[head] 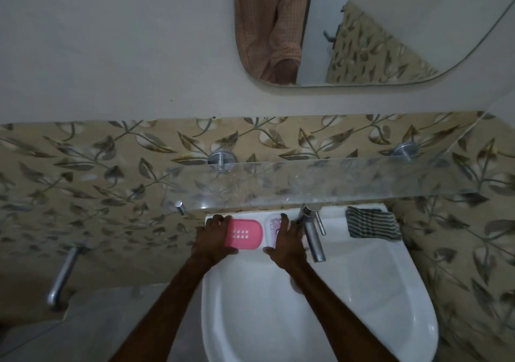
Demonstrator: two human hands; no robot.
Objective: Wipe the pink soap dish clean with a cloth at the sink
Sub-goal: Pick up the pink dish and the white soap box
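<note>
Gripping the pink soap dish point(245, 234) on the sink ledge point(335, 220) with my left hand point(213, 236), I hold the clear tray point(271, 226) beside it with my right hand point(287, 242); its contents are unclear.

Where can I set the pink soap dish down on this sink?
Free: the white ceramic basin in front of the chrome tap. Crowded: along the back, pink plastic soap dish, clear tray, striped cloth.
</note>
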